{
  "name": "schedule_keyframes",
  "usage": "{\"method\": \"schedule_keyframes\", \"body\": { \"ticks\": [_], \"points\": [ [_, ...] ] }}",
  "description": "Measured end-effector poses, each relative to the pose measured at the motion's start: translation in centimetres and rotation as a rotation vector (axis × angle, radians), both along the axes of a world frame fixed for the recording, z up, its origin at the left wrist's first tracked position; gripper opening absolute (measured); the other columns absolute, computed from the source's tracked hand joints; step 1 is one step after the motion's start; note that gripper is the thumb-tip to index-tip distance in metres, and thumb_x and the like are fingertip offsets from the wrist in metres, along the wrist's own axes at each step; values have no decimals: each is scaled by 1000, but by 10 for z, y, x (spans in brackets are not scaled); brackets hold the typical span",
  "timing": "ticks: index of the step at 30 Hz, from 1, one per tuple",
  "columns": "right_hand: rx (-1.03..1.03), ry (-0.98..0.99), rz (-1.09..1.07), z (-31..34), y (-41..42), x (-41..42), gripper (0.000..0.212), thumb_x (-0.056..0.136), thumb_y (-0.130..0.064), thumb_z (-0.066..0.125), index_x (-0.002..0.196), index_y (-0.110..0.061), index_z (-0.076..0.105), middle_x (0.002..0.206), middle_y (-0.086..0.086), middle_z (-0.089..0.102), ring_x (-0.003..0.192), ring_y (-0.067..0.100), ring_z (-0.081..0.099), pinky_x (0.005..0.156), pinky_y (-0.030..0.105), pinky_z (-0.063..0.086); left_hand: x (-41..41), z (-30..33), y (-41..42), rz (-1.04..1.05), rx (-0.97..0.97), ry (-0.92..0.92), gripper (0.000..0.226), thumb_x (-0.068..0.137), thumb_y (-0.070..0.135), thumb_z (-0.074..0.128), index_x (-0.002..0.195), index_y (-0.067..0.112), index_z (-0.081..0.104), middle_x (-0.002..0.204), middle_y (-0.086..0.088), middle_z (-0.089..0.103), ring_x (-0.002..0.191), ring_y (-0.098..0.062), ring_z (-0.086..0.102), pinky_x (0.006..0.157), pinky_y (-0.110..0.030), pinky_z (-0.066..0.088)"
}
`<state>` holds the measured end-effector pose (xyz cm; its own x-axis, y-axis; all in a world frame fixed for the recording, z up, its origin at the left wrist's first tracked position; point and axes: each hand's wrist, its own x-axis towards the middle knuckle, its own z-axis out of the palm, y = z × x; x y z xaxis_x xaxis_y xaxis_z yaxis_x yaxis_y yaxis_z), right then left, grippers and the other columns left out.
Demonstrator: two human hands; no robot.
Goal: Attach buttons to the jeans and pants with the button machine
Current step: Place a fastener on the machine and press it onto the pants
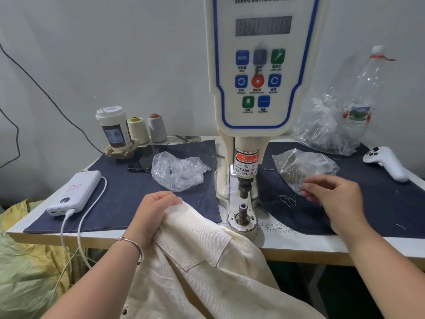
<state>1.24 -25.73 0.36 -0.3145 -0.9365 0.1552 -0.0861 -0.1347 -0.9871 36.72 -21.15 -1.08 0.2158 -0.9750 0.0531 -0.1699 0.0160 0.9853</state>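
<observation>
Head view: the cream-cased servo button machine [262,72] stands mid-table, its metal lower die post [243,211] upright on a round base. Left of and just below the post lie ribbed cream pants [195,268], draped over the table edge; the left hand [151,217] grips their upper fold with curled fingers. Right of the machine, a crinkled clear plastic bag [303,168] holds dark small parts, too blurred to identify; the right hand [333,196] hovers at its edge, fingers loosely bent, whether pinching anything I cannot tell. Left of the machine lies 1 nearly empty clear bag [179,171] on navy cloth [128,199].
</observation>
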Motion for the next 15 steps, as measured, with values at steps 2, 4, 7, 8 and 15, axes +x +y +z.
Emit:
{"method": "schedule_keyframes", "body": {
  "ticks": [2,4,7,8,15],
  "points": [
    [40,-89,65,7,11,12,10,79,6,72,84,-2,73,72,12,72,61,14,67,59,17,57,0,-1,0,0,-3,-2,39,67,29,67,49,25,34,59,5,26,54,-10,27,57,-29,24],
    [60,-140,141,14,22,25,8,81,6,70,85,0,73,74,14,73,65,17,68,62,19,58,0,-1,0,3,-2,1,38,67,29,67,48,24,35,59,5,28,54,-9,28,57,-29,24],
    [78,-137,204,22,33,45,10,82,8,67,82,-1,72,74,15,73,63,17,69,58,19,57,0,-1,-1,5,4,15,37,67,29,67,48,24,36,59,5,29,55,-10,29,58,-29,25],
    [75,-118,225,25,36,52,11,81,9,67,80,-2,72,73,16,73,61,17,69,57,19,56,1,-1,-1,3,4,15,38,67,29,67,48,24,35,59,4,28,55,-10,29,58,-29,25],
    [83,-6,404,31,53,81,22,76,5,74,70,-16,79,71,11,73,63,14,69,60,16,53,1,-2,0,-6,-10,12,40,68,30,68,50,25,32,60,3,26,57,-11,26,59,-32,22]
  ]
}}
